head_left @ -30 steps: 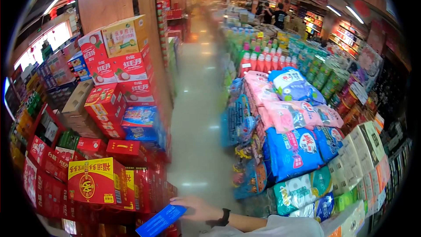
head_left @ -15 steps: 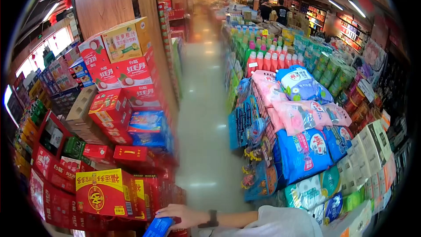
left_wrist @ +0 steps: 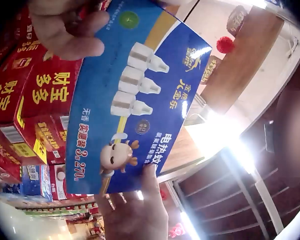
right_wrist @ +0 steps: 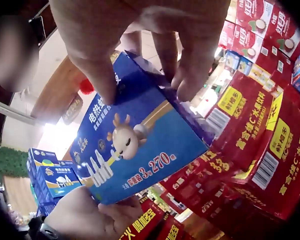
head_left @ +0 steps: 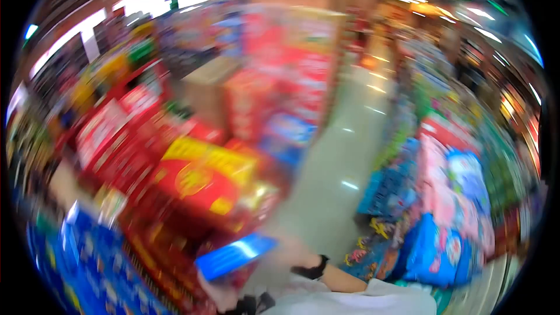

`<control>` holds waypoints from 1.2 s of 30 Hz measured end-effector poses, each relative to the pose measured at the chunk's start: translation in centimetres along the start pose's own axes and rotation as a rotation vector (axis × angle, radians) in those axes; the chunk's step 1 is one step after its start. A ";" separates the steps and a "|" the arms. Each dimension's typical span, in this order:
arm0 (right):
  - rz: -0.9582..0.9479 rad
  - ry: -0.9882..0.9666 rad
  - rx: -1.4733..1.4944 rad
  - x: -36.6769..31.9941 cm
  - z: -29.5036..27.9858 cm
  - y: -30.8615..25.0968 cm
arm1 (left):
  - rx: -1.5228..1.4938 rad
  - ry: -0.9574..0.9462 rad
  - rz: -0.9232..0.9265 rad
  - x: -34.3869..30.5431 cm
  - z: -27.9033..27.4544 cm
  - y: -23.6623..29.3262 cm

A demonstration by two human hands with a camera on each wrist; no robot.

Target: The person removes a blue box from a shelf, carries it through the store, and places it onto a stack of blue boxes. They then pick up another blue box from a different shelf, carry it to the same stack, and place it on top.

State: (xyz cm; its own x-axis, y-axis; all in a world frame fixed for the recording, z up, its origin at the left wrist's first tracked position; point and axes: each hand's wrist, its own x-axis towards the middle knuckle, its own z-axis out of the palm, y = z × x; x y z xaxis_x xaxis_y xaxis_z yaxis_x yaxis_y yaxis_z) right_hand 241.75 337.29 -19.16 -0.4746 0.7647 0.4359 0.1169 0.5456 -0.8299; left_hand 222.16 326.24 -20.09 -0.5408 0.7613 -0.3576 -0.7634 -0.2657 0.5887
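My left hand (left_wrist: 65,27) grips one end of the blue box (left_wrist: 135,95), thumb curled over its printed face. The box is held up in the air between my hands, in front of stacked red cartons (right_wrist: 250,135). My right hand (right_wrist: 140,30) pinches the opposite edge between thumb and fingers.

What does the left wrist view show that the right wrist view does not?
Only the left wrist view: the green round mark on the flat blue cardboard box. Only the right wrist view: a stack of smaller blue boxes and red-and-white cartons. Both: that box gripped by the left hand and the right hand, with red cartons bearing yellow labels behind.
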 end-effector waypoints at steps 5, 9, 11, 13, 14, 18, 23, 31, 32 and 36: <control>-0.055 -0.059 -0.047 1.6 1.6 -0.7 | -0.087 0.042 0.092 0.0 -2.5 1.4; 0.032 -0.049 0.126 1.7 3.9 -0.5 | -0.132 0.056 0.030 -0.7 -1.3 3.7; 0.057 -0.047 0.121 2.3 4.6 -1.3 | -0.116 0.138 0.059 -0.6 -1.3 4.1; 0.090 -0.049 0.141 2.9 5.4 -1.4 | -0.120 0.147 0.124 -0.4 -0.8 4.5; 0.103 -0.048 0.166 3.2 5.9 -1.2 | -0.115 0.146 0.161 -0.2 -0.3 5.0; 0.043 -0.013 0.219 6.2 8.3 0.1 | -0.052 0.124 0.291 2.5 -0.2 6.2; -0.104 -0.004 0.066 12.6 11.2 -1.2 | 0.133 0.193 0.505 6.3 1.8 8.8; -0.158 -0.036 0.098 21.3 17.3 -4.5 | 0.134 0.263 0.724 15.1 1.0 13.1; -0.184 -0.037 0.099 21.9 18.5 -4.2 | 0.088 0.259 0.729 16.0 0.7 13.7; -0.234 -0.055 0.078 23.8 22.3 -3.7 | 0.218 0.258 0.854 21.5 -5.8 14.9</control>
State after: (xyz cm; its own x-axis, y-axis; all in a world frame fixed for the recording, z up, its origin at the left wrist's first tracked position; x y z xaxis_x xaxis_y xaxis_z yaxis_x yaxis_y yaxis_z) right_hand 210.58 345.89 -13.47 -0.5275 0.5999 0.6015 -0.0680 0.6759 -0.7338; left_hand 197.13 335.23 -23.25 -0.9726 0.1953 0.1260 0.0007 -0.5396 0.8419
